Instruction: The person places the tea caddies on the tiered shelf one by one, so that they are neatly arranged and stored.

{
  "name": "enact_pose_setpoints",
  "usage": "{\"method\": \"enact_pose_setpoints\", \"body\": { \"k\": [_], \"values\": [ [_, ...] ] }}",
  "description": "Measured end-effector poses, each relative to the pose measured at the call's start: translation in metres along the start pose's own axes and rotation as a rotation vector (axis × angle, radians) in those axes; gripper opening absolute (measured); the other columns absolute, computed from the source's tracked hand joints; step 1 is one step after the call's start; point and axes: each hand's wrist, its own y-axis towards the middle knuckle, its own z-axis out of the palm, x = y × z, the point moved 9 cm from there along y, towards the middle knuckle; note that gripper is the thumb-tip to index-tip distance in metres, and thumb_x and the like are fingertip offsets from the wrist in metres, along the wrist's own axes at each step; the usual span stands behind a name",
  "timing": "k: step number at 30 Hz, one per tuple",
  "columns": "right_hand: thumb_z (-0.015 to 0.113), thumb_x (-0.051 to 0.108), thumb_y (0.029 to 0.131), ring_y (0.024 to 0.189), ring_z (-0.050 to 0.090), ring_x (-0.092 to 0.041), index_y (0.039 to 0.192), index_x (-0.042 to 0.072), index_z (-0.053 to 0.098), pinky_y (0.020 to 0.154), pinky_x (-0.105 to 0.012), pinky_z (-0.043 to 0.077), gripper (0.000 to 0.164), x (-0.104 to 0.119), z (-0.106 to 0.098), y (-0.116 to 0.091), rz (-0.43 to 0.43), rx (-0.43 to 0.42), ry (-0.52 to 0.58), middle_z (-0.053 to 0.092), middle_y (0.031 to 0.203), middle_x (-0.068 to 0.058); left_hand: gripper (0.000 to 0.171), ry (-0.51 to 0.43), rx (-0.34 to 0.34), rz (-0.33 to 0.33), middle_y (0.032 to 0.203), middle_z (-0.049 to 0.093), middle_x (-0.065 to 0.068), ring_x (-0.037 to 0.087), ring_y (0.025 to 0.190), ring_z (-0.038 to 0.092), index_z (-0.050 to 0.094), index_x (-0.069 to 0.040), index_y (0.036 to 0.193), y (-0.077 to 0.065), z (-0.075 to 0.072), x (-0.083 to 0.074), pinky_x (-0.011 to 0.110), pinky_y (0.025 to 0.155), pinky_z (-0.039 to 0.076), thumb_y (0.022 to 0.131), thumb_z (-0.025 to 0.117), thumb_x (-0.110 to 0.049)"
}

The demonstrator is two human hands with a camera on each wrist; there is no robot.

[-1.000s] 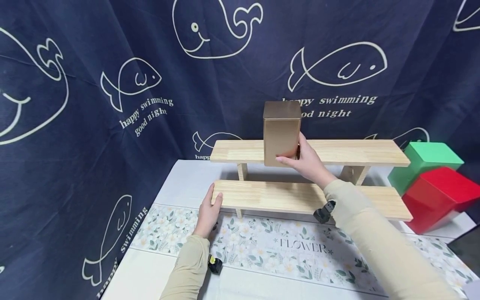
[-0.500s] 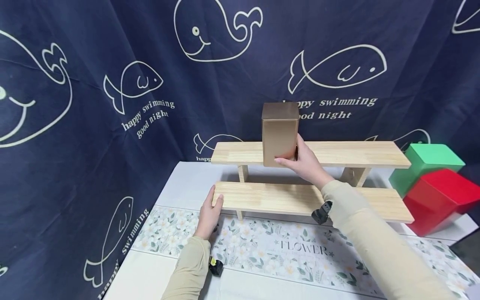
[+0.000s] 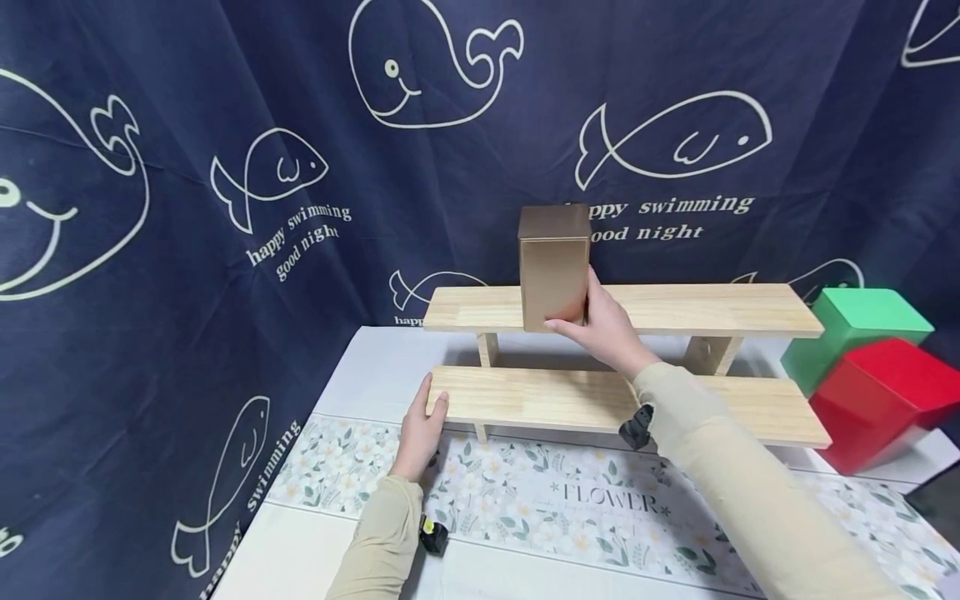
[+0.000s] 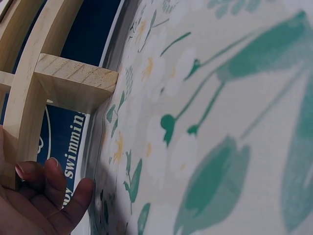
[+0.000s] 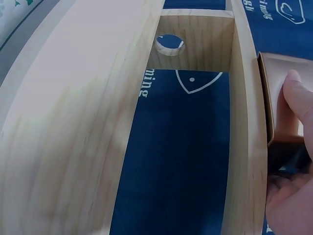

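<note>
"happy swimming", "good night" on navy curtain [image 3: 465, 192], "FLOWER" on floral table covering [image 3: 517, 500]

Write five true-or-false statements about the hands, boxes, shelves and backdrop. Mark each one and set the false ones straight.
1. The right hand holds the bronze box. True.
2. The red box partly hides the green box in the head view. True.
3. The left hand holds the red box. False: the left hand touches the left end of the lower shelf.
4. The green box stands on the upper shelf. False: it is beyond the right end of the upper shelf.
5. The backdrop shows fish and whale drawings. True.
</note>
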Motion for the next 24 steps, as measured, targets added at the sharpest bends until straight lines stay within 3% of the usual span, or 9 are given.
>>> {"method": "enact_pose_setpoints", "body": {
  "k": [24],
  "values": [
    [0.079, 0.041, 0.081, 0.13, 0.045, -0.038, 0.157, 0.014, 0.013, 0.102, -0.057, 0.038, 0.104, -0.0059, 0.0092, 0.0066, 0.042, -0.011, -0.089, 0.042, 0.146, -0.021, 0.06, 0.002, -0.005, -0.001, 0.156, 0.033, 0.008, 0.026, 0.142, 0.03, 0.027, -0.016, 0.156, 0.0015, 0.0015, 0.0023, 0.041, 0.117, 0.024, 0.103, 0.049, -0.034]
  ]
}}
